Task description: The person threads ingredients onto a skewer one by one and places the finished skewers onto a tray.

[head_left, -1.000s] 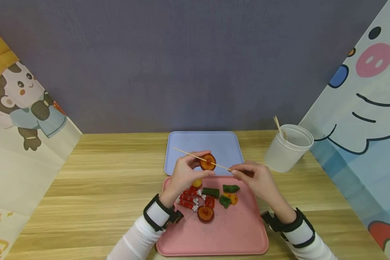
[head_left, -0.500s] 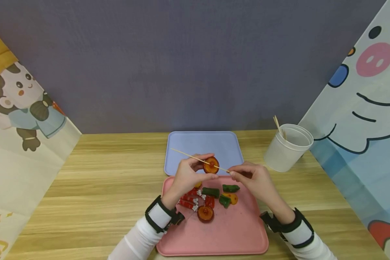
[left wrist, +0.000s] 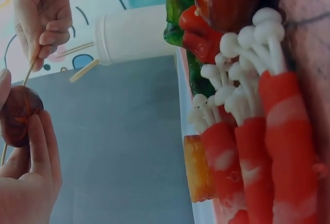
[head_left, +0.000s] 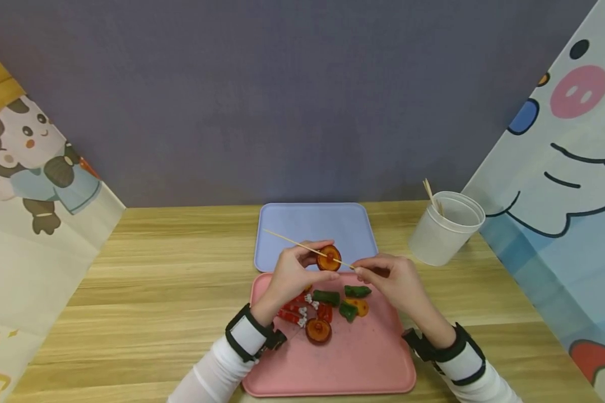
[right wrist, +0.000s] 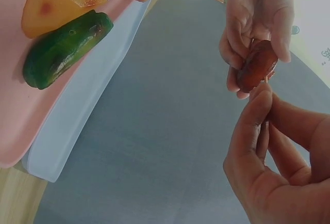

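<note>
In the head view my left hand point(head_left: 294, 273) holds a brown mushroom cap point(head_left: 336, 252) between thumb and fingers, above the near edge of the blue tray point(head_left: 312, 218). A thin wooden skewer point(head_left: 282, 237) runs through the mushroom, its long end reaching out to the left. My right hand point(head_left: 393, 280) pinches the skewer's other end, close beside the cap. In the right wrist view a short piece of skewer shows between the mushroom point(right wrist: 255, 66) and the right fingertips. Below the hands lies a pink tray point(head_left: 363, 364) with another mushroom cap point(head_left: 318, 331).
Several red rolls with white mushroom tips point(left wrist: 286, 126), green pepper pieces point(head_left: 326, 298), a red piece point(head_left: 325, 312) and a yellow slice point(head_left: 363, 308) lie on the pink tray. A white tub point(head_left: 436, 240) with wooden skewers point(head_left: 428, 189) stands at the right.
The mushroom and left hand have shifted slightly right, while the skewer and right hand have slid slightly left. The cap now sits nearer the right fingers, with more skewer out to the left.
</note>
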`<act>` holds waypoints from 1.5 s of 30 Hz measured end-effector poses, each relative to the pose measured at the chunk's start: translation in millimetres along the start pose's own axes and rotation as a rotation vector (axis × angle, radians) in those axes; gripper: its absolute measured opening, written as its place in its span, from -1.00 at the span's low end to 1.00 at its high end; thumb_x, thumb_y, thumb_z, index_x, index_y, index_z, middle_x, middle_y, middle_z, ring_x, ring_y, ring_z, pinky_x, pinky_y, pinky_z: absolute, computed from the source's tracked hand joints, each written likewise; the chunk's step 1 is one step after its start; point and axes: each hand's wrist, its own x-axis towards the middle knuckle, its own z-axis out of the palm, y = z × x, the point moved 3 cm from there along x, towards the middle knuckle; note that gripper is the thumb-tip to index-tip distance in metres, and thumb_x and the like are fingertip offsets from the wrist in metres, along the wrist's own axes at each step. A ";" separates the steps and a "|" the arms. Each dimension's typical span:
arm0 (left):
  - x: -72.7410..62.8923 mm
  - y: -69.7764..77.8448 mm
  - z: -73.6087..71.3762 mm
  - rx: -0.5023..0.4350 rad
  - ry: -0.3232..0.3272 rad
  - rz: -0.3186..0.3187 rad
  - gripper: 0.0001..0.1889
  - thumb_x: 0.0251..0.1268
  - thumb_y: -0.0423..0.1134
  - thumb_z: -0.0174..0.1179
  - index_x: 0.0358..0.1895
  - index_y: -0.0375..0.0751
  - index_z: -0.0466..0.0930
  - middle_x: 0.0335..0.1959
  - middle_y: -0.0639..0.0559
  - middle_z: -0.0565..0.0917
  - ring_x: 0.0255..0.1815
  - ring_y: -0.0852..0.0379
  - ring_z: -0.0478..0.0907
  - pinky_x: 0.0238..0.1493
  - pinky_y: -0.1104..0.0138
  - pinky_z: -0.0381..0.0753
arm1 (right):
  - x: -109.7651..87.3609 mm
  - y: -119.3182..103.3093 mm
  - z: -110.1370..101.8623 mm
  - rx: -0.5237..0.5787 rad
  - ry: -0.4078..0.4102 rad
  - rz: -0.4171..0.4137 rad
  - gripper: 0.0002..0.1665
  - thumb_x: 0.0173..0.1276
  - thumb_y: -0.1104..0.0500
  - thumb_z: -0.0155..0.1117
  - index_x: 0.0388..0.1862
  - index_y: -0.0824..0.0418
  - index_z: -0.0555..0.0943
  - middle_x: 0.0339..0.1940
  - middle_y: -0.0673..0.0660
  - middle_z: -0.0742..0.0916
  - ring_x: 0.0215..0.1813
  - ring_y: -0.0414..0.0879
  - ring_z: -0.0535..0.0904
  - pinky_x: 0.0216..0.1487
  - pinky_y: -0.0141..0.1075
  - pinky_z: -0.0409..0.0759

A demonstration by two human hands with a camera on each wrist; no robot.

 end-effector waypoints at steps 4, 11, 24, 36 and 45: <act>-0.7 0.3 3.3 -0.010 -0.035 -0.002 -0.45 -0.03 -0.43 0.42 0.15 -0.28 0.55 0.07 -0.16 0.61 -0.06 0.06 0.65 -0.04 0.38 0.62 | -1.8 -1.3 2.4 -0.009 -0.007 0.011 -0.88 0.24 0.16 0.35 -0.25 0.07 0.75 -0.34 0.01 0.76 -0.44 -0.29 0.62 -0.42 -0.39 0.62; -1.6 -0.5 5.8 -0.046 -0.063 -0.026 -0.45 -0.03 -0.44 0.41 0.15 -0.24 0.56 0.07 -0.16 0.61 -0.06 0.03 0.66 -0.07 0.31 0.64 | -1.7 -6.2 5.6 -0.013 -0.017 0.011 -0.87 0.22 0.16 0.36 -0.24 0.09 0.75 -0.35 0.00 0.76 -0.41 -0.30 0.64 -0.38 -0.39 0.63; 1.9 -7.9 8.5 -0.058 -0.095 -0.048 -0.41 -0.03 -0.47 0.40 0.19 -0.28 0.51 0.06 -0.17 0.60 -0.09 0.05 0.65 -0.03 0.12 0.62 | 0.1 -6.9 3.0 0.025 -0.050 0.043 -0.88 0.23 0.20 0.35 -0.25 0.13 0.74 -0.37 0.03 0.75 -0.44 -0.19 0.66 -0.41 -0.35 0.64; 7.3 -32.7 10.4 0.056 -0.221 -0.029 -0.20 -0.07 -0.31 0.48 0.35 0.02 0.35 0.09 -0.08 0.60 0.00 -0.02 0.61 -0.01 0.19 0.63 | -2.7 3.7 -3.4 0.032 0.008 0.032 -0.88 0.24 0.26 0.33 -0.27 0.23 0.74 -0.38 0.10 0.75 -0.42 -0.23 0.65 -0.40 -0.39 0.63; 10.6 -36.1 20.0 0.437 -0.357 0.006 -0.43 -0.08 -0.13 0.49 0.08 -0.18 0.58 -0.02 -0.09 0.62 -0.05 -0.04 0.59 -0.12 0.35 0.60 | -12.1 20.2 -18.1 0.026 0.078 0.039 -0.87 0.21 0.33 0.33 -0.26 0.31 0.73 -0.43 0.15 0.73 -0.45 -0.30 0.63 -0.45 -0.41 0.62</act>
